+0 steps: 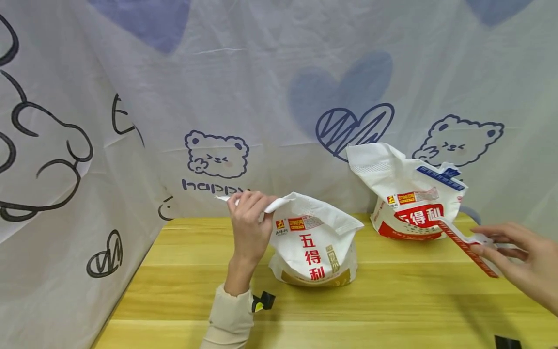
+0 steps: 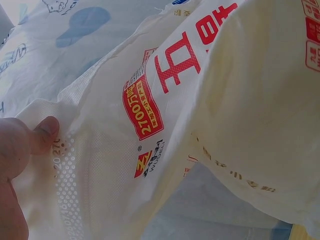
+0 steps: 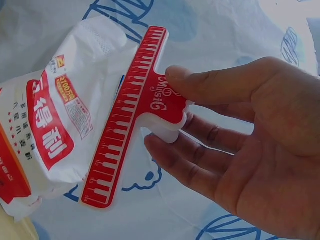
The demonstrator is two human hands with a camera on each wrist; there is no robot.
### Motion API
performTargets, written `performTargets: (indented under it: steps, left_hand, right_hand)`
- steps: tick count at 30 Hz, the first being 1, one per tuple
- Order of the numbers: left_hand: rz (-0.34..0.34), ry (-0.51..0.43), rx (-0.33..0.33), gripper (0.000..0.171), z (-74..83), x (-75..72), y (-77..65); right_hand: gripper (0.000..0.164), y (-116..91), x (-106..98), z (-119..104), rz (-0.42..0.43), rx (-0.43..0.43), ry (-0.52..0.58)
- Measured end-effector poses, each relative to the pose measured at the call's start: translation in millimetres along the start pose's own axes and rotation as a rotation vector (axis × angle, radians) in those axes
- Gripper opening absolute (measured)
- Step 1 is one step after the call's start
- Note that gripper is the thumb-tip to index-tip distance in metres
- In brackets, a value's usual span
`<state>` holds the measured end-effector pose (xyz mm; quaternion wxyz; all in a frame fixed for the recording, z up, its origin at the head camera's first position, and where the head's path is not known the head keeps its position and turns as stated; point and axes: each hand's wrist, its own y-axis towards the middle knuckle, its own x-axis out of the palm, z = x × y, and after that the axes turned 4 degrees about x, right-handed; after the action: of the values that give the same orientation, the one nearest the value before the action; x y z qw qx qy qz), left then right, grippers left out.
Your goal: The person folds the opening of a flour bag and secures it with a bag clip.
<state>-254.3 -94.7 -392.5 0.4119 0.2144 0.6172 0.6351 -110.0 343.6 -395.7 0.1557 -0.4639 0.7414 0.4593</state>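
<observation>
A white flour bag with red characters and a gold base stands on the table, its top edge folded over. My left hand pinches that bag's upper left corner; in the left wrist view the thumb presses on the white fabric. Off to the right, my right hand holds a long red-and-white clip above the table. The right wrist view shows piano keys printed along the clip, with thumb and fingers pinching its handle.
Behind on the right stands a second flour bag with a red label, a blue clip fixed on its folded top. A wood-grain table lies under both bags. A white printed cloth hangs behind and to the left.
</observation>
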Motion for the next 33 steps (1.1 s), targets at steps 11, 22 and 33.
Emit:
performTargets:
  steps: [11,22,33]
  left_hand:
    - [-0.001,0.005,0.008,0.016,-0.2,-0.4,2.8]
    - [-0.003,-0.003,0.005,0.016,2.9,-1.2,0.0]
    - [-0.012,0.012,0.005,0.016,1.3,-2.3,-0.9]
  right_hand:
    - [0.027,11.1,1.8,-9.8,0.105,0.008,0.061]
    - [0.028,18.8,2.2,-19.8,0.174,-0.010,0.121]
    - [0.030,22.0,10.2,-30.8,0.215,0.027,0.158]
